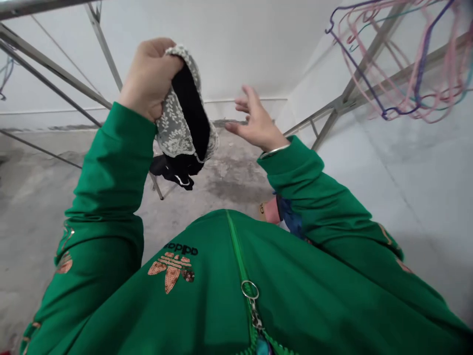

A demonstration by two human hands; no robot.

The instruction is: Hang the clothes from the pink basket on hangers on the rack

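- Closest to us, below both hands, we see our green jacket [303, 276], with a zip pull [253, 311] hanging on its front.
- With our left hand [150, 74] we grip a lace garment [176, 130] by its upper edge, fingers closed on it; its white lace borders a black panel, and it hangs beside and below that hand.
- Our right hand [254, 123] is spread wide, its thumb held off from the fingers and apart from the garment; we wear a bracelet [275, 150] on that wrist.
- Right of the right hand we see purple and pink hangers [425, 49] by a metal frame [338, 104].
- Beneath the left hand we see black cloth [175, 172]; we cannot tell whether it joins the garment.
- Below the right hand we find blue fabric [290, 214].
- Beyond both hands we face a pale wall [240, 44].
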